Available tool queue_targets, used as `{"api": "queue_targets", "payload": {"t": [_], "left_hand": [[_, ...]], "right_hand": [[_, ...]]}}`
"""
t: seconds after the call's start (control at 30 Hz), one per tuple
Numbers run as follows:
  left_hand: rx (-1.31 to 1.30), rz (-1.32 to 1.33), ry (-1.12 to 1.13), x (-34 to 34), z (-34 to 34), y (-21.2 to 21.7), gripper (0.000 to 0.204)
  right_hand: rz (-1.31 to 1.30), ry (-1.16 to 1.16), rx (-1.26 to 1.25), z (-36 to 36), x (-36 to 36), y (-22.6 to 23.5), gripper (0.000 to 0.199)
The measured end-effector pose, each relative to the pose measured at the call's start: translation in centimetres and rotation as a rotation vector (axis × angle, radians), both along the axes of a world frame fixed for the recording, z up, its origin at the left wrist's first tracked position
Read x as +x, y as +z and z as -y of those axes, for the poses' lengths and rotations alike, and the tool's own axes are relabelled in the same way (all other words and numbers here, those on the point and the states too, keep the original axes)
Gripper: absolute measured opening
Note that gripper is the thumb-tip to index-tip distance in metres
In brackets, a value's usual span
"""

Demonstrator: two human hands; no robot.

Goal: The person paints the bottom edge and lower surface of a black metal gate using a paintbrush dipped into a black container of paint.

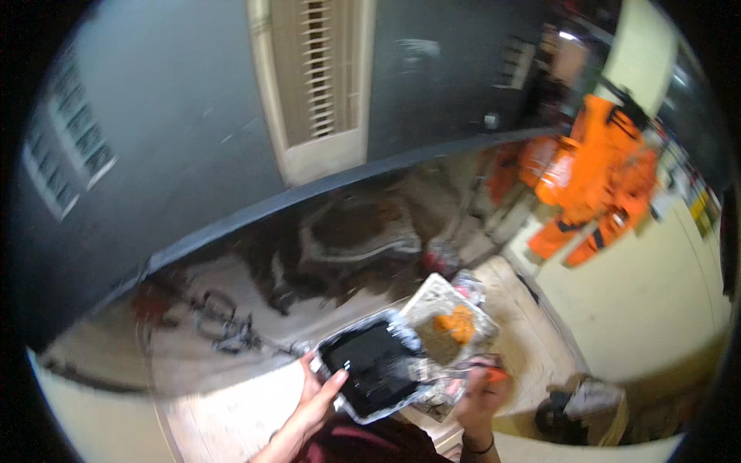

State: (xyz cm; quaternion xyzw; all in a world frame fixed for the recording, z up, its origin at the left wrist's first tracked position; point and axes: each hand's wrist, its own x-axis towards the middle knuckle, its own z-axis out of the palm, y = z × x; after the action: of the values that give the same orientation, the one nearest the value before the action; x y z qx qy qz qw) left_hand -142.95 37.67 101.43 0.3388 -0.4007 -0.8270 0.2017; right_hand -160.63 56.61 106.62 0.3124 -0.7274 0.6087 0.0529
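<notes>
Two hands are at work in my head view. The left hand pinches the near left edge of a tray, thumb over the rim; its other fingers are mostly hidden. The tray is low and central, in front of the body, with black, glossy contents. The right hand is closed around a tool with an orange handle. The tool's head lies across the tray's right rim; blur prevents me from telling its type or whether it touches the contents.

I judge the following good practice: hold the tray level, grip the rim firmly against tipping, and move the tool slowly, wiping any excess inside the rim.

Obstacle: a pale box sits just beyond and beside the tray, holding brown matter and an orange lump. It limits my clearance on the right; I would allow for snagging. Metal parts lie on the left. Orange clothing hangs at the upper right, well apart from the hands.
</notes>
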Motion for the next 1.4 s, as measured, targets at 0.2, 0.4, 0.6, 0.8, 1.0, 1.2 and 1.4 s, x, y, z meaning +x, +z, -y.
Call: {"api": "queue_targets", "payload": {"t": [0.2,0.4,0.6,0.8,1.0,1.2,1.4], "left_hand": [[-0.108,-0.170,0.050,1.9,1.2,0.1,0.081],[-0.089,-0.208,0.180,5.7,1.7,1.1,0.081],[-0.098,-0.178,0.326,9.1,3.0,0.7,0.085],[-0.225,-0.196,0.374,12.5,5.7,1.5,0.088],[-0.250,-0.182,0.389,14.8,6.0,2.0,0.089],[-0.250,-0.180,0.382,17.6,6.8,2.3,0.089],[-0.248,-0.204,0.396,19.7,7.4,2.6,0.088]], "right_hand": [[0.070,0.025,-0.098,4.2,0.7,4.0,0.045],[-0.167,0.212,-0.027,7.8,2.3,6.0,0.040],[-0.263,0.448,0.054,12.3,3.8,5.2,0.025],[-0.587,0.533,0.219,17.1,8.2,6.9,0.012],[-0.652,0.538,0.263,17.4,10.6,5.8,0.016],[-0.637,0.523,0.222,17.9,13.4,5.9,0.016],[-0.690,0.479,0.219,17.4,15.5,6.1,0.012]]}}
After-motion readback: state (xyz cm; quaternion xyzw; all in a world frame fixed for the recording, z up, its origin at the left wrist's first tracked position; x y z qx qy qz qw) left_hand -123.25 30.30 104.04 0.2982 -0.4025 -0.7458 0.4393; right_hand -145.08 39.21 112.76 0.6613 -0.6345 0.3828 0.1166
